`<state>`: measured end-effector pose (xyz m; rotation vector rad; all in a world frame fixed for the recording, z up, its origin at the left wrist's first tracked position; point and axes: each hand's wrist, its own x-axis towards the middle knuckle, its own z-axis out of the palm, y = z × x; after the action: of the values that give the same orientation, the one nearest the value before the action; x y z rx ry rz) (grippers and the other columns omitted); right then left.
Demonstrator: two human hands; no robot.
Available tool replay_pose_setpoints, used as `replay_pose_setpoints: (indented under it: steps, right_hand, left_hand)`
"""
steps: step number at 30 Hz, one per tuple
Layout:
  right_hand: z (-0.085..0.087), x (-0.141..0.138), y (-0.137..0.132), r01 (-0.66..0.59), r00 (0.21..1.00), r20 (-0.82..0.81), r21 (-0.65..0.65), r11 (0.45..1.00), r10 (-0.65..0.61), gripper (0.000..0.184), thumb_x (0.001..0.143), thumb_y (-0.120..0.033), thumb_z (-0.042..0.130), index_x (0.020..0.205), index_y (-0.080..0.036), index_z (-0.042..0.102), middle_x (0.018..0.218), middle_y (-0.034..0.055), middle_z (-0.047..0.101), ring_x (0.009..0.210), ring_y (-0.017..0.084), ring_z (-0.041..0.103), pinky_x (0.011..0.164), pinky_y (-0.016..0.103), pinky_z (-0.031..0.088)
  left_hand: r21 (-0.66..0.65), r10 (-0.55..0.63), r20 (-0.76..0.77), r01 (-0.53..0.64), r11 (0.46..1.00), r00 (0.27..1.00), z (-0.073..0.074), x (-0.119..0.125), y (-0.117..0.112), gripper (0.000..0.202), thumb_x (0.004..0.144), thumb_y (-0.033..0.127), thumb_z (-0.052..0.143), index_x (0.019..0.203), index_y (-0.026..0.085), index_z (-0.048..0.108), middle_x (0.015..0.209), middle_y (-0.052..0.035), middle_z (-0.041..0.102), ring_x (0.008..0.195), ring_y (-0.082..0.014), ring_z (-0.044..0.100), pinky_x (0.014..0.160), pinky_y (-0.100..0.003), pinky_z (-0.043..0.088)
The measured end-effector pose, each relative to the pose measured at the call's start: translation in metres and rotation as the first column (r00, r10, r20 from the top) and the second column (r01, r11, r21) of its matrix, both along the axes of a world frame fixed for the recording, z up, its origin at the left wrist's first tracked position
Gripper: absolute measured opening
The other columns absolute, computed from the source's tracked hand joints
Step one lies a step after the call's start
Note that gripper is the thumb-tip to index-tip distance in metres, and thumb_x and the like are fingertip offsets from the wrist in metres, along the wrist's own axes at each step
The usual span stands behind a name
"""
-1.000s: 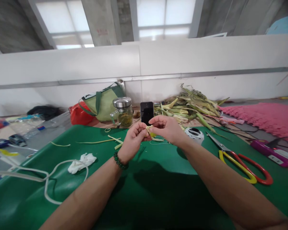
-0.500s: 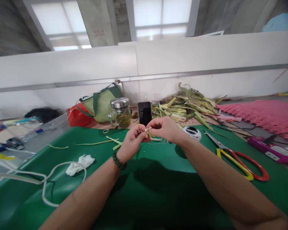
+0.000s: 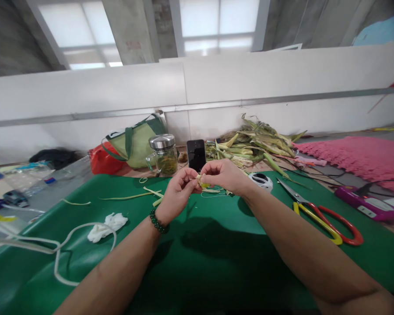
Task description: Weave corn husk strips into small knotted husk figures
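Note:
My left hand [image 3: 177, 189] and my right hand [image 3: 223, 176] meet over the middle of the green mat [image 3: 216, 262]. Between their fingertips both pinch a small pale-yellow piece of plant husk [image 3: 198, 178]; its exact shape is mostly hidden by the fingers. Thin pale strips and a loop of fine thread [image 3: 213, 194] lie on the mat just beyond the hands. Left of my left hand are narrow green husk strips [image 3: 126, 197]. A dark phone [image 3: 196, 154] stands upright behind the hands.
Scissors [image 3: 310, 210] with red and yellow handles lie to the right, beside a white-and-black object [image 3: 261, 181]. A husk pile [image 3: 259, 140], a glass jar [image 3: 164, 157] and a green bag [image 3: 131, 142] line the back. White tubing [image 3: 57, 262] and crumpled tissue [image 3: 107, 226] lie left.
The whole view has shifted slightly, so things appear a little further left. Both hands keep their pinch on the husk piece, with only small finger movement.

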<state>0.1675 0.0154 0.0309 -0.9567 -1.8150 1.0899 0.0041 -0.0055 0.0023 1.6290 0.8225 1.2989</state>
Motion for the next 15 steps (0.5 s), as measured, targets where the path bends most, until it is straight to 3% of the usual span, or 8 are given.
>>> replay_pose_setpoints:
  steps: [9, 12, 15]
  right_hand:
    - [-0.011, -0.009, 0.001, 0.117, 0.989, 0.07, 0.201, 0.973, -0.134, 0.008, 0.061, -0.022, 0.056, 0.057, -0.017, 0.051, 0.051, -0.0051, 0.046, 0.049, 0.007, 0.038, 0.045, 0.02, 0.029]
    - [-0.014, -0.01, 0.001, 0.138, 0.987, 0.027, 0.347, 0.928, -0.157, 0.006, 0.062, -0.02, 0.056, 0.06, -0.017, 0.051, 0.06, -0.0031, 0.05, 0.054, 0.009, 0.043, 0.049, 0.021, 0.034]
    - [-0.014, -0.008, 0.0, 0.076, 0.995, 0.018, 0.478, 0.875, -0.096, 0.001, 0.064, -0.017, 0.054, 0.065, -0.017, 0.054, 0.069, -0.0003, 0.054, 0.062, 0.01, 0.049, 0.057, 0.022, 0.04]
  left_hand:
    - [0.046, 0.044, -0.042, -0.042, 0.998, 0.998, -0.002, -0.001, 0.003, 0.029, 0.072, 0.04, 0.069, 0.078, 0.016, 0.055, 0.065, 0.0013, 0.059, 0.062, -0.0115, 0.059, 0.063, -0.025, 0.052]
    - [0.028, 0.034, -0.034, -0.033, 0.999, 0.999, -0.002, -0.002, 0.005, 0.031, 0.071, 0.042, 0.07, 0.078, 0.016, 0.054, 0.064, 0.0018, 0.059, 0.062, -0.0112, 0.059, 0.063, -0.025, 0.052]
    - [-0.035, -0.012, -0.011, 0.012, 0.999, 1.0, -0.001, -0.004, 0.005, 0.031, 0.071, 0.042, 0.07, 0.078, 0.016, 0.053, 0.064, 0.0019, 0.06, 0.062, -0.0112, 0.059, 0.065, -0.026, 0.053]
